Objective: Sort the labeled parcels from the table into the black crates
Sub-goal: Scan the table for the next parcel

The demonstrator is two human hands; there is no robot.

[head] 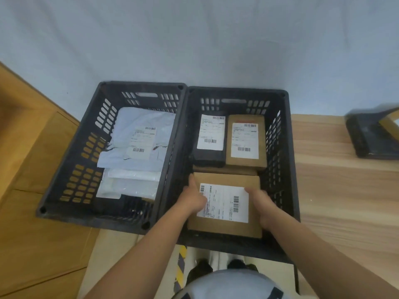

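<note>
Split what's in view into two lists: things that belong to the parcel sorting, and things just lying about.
Part of the job:
left crate
right crate
cardboard box held by left hand and right hand
black parcel
small cardboard box
white mailers

Lying about:
dark tray on the table

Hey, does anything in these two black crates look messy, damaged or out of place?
Only the white plastic mailer bag in the left black crate: it lies crumpled and skewed over other flat mailers. The boxes in the right black crate sit squarely.
</note>
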